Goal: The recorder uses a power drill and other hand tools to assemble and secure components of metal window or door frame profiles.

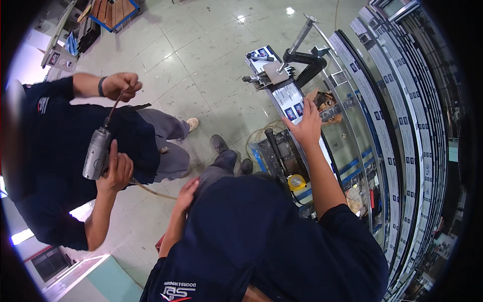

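My right hand (307,127) lies on a long profile covered in white film with blue printed patches (288,96), its thumb and fingers spread. Ahead of that hand, a press-like tool with a black arm and a grey bar handle (303,35) stands at the profile's far end, with a pale block (277,73) under it. Beside my thigh is my left hand (187,194), fingers curled together; whatever they hold, if anything, is hidden. A yellow tape measure (296,182) and a black-handled tool (275,145) lie near the profile.
On the left a co-worker holds a grey air-powered driver (97,152) with a hose, the other hand near its tip. Long wrapped profiles (397,110) stand in a rack on the right. A blue-framed cart (114,12) with wooden boards is at the far left.
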Demonstrator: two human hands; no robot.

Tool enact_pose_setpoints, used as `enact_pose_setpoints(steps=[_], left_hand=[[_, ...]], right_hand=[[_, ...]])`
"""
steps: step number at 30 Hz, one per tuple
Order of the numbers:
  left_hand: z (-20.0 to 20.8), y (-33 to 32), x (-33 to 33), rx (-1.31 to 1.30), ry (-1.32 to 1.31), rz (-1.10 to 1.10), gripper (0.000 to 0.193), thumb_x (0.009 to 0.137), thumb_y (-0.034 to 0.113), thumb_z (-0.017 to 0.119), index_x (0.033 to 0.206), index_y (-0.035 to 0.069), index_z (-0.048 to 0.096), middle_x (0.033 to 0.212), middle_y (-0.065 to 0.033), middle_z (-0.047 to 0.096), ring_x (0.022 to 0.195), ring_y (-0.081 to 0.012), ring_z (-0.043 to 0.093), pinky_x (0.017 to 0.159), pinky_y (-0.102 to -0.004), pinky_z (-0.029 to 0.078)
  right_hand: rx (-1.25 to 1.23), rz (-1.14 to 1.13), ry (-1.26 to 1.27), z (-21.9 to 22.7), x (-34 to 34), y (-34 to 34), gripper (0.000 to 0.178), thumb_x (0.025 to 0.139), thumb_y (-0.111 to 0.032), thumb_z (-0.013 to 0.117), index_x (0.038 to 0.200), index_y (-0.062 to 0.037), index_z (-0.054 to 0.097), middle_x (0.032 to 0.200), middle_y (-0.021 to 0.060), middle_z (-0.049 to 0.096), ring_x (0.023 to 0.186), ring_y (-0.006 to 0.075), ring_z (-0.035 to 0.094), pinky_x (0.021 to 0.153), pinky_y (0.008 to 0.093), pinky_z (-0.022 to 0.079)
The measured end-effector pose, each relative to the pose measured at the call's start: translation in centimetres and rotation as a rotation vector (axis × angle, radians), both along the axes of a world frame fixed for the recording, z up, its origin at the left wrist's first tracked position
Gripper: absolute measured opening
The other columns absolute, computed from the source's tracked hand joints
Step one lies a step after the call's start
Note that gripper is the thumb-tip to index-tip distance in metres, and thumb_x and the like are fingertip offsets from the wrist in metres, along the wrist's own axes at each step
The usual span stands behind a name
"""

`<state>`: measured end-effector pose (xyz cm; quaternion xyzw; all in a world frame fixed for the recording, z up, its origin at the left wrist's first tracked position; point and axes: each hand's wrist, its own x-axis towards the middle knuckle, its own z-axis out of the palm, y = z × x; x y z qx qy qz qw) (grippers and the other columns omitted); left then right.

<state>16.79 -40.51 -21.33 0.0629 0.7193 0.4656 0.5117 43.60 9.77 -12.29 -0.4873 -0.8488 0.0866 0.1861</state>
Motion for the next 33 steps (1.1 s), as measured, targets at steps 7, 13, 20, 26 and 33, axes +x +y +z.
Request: enact_pose_setpoints(steps=[7, 13, 20, 26, 33], left_hand=[[-0.7, -2.5, 1.0, -0.067, -0.025, -0.186, 0.072, 0.116, 0.051, 0.07, 0.165, -0.001, 0.062, 0.165, -0.0163, 0.066, 0.154, -0.0241, 0.058, 0.132, -0.0353, 0.039], [-0.7, -6.1, 2.0, -0.17, 0.07, -0.234, 0.083, 0.118, 0.061, 0.057, 0.173, -0.001, 0.051, 0.177, -0.0204, 0.054, 0.168, -0.0276, 0.044, 0.138, -0.0356, 0.03], [-1.8, -9.5, 3.2, -0.227, 0.08, -0.192, 0.083, 0.124, 0.063, 0.039, 0.174, -0.002, 0.047, 0.177, -0.0232, 0.052, 0.168, -0.0305, 0.045, 0.139, -0.0363, 0.03], [-4.3, -10.7, 3.7, -0.156, 0.122, -0.084, 0.082, 0.124, 0.064, 0.036, 0.164, -0.002, 0.061, 0.162, -0.0262, 0.067, 0.157, -0.03, 0.057, 0.133, -0.0388, 0.039], [4.5, -7.1, 4.7, -0.332, 0.312, 0.088, 0.072, 0.118, 0.062, 0.052, 0.125, -0.001, 0.084, 0.101, -0.015, 0.084, 0.087, -0.0184, 0.075, 0.084, -0.0382, 0.059]], right_hand=[[-0.043, 0.008, 0.006, 0.2, -0.7, 0.0, 0.11, 0.085, -0.066, 0.089, 0.167, -0.003, 0.052, 0.166, 0.0203, 0.055, 0.15, 0.0428, 0.055, 0.122, 0.0561, 0.045], [-0.049, -0.004, -0.006, 0.4, -0.2, -0.4, 0.111, 0.085, -0.067, 0.089, 0.168, -0.0033, 0.052, 0.168, 0.021, 0.054, 0.151, 0.0423, 0.055, 0.123, 0.0557, 0.044], [-0.032, -0.011, -0.016, 0.7, 0.5, -0.3, 0.111, 0.086, -0.069, 0.088, 0.168, -0.0039, 0.052, 0.167, 0.0235, 0.055, 0.152, 0.0447, 0.055, 0.124, 0.0564, 0.045], [-0.051, 0.01, -0.006, 0.7, -1.0, 0.0, 0.112, 0.086, -0.069, 0.089, 0.169, -0.0031, 0.051, 0.168, 0.0242, 0.055, 0.151, 0.0453, 0.055, 0.125, 0.057, 0.045], [0.054, 0.099, 0.123, -1.3, -0.9, 0.3, 0.11, 0.082, -0.062, 0.095, 0.162, 0.0044, 0.057, 0.16, 0.0307, 0.062, 0.147, 0.0501, 0.06, 0.125, 0.058, 0.047]])
